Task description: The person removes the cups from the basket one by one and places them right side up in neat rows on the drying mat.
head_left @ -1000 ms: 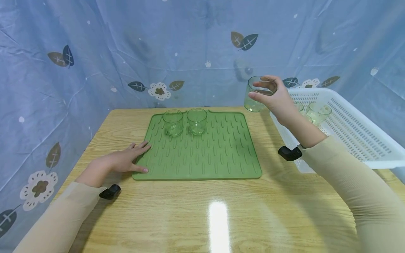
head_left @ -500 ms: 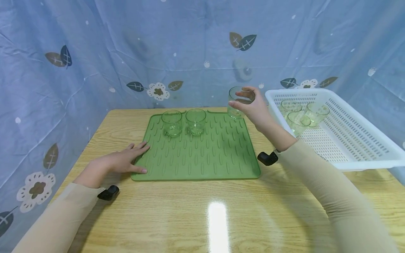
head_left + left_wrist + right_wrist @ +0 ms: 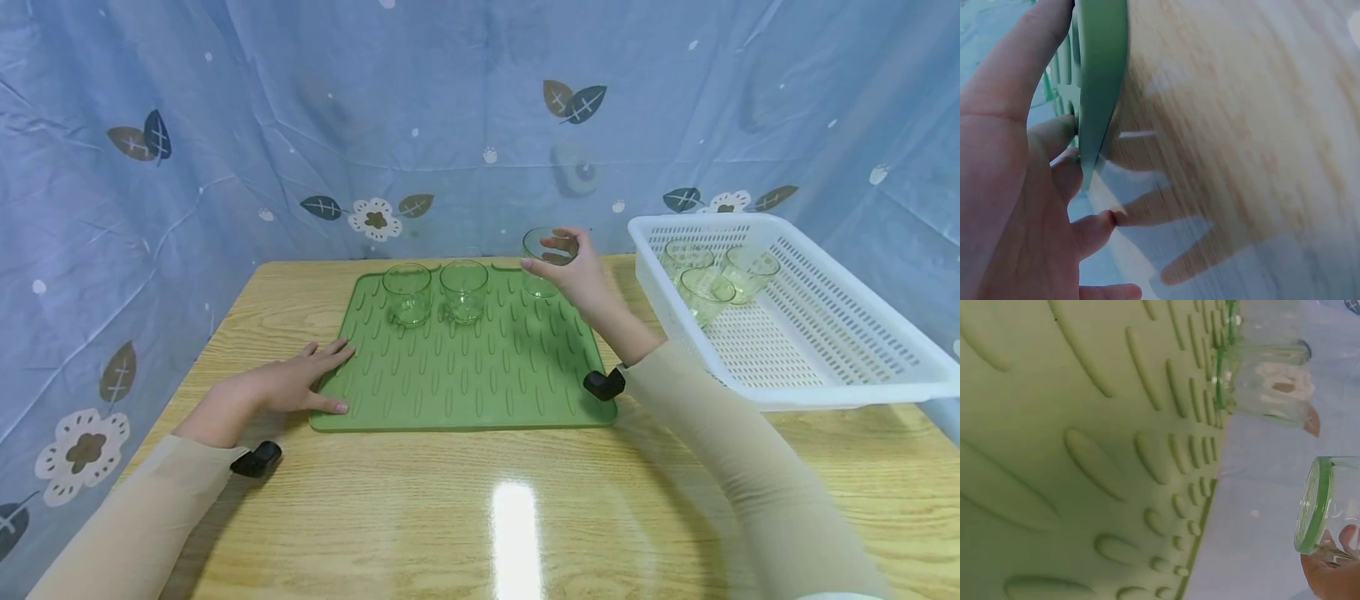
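My right hand (image 3: 573, 267) grips a clear greenish glass (image 3: 538, 279) by its upper part, over the far right of the green ridged mat (image 3: 465, 375). In the right wrist view a gap shows between this glass (image 3: 1317, 506) and the mat (image 3: 1104, 425), so it hangs above it. Two similar glasses, a left one (image 3: 407, 296) and a right one (image 3: 464, 292), stand side by side near the mat's far edge. With fingers spread, my left hand (image 3: 292, 383) rests at the mat's left edge; the left wrist view shows its thumb and fingers (image 3: 1054, 134) against that edge.
A white perforated basket (image 3: 847, 396) stands on the right of the wooden table (image 3: 405, 508), with several glasses, one of them a near glass (image 3: 705, 296), grouped at its left end. A blue patterned curtain (image 3: 465, 100) hangs behind the table and at its sides.
My right hand has carried the glass left and down, from beside the basket to above the mat's far right. The left hand has stayed at the mat's edge.
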Tool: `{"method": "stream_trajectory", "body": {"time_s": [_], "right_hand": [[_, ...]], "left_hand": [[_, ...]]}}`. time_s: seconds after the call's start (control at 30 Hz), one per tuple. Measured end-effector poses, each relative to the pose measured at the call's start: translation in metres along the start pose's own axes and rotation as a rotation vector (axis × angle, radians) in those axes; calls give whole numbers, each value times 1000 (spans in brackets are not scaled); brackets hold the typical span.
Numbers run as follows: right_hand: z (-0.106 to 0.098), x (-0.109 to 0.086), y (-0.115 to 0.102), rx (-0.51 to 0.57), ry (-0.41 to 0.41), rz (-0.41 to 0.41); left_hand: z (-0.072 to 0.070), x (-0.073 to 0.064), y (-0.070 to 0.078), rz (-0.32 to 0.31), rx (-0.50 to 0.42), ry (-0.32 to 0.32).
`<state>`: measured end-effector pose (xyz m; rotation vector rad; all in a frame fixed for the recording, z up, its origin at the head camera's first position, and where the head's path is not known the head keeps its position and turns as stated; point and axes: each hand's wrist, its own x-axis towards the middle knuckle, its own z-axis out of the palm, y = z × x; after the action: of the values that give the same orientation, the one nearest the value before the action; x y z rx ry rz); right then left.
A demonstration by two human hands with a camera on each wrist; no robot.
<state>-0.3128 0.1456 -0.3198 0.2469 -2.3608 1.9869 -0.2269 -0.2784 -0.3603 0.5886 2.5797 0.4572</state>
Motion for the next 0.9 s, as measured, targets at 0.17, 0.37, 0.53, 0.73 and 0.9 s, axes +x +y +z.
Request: {"method": "stream_trajectory", "body": {"time_s": [0.17, 0.37, 0.53, 0.73, 0.9], "right_hand": [[5, 5, 12, 10, -3, 8], [7, 10, 26, 22, -14, 19], [9, 14, 34, 6, -19, 26], [12, 16, 40, -17, -54, 48], [14, 17, 41, -50, -71, 38]], "left_hand": [[0, 0, -1, -3, 9, 4], [1, 0, -1, -4, 6, -3], [1, -1, 0, -8, 3, -10], [0, 0, 1, -10, -5, -15], [0, 0, 0, -9, -23, -14]]}}
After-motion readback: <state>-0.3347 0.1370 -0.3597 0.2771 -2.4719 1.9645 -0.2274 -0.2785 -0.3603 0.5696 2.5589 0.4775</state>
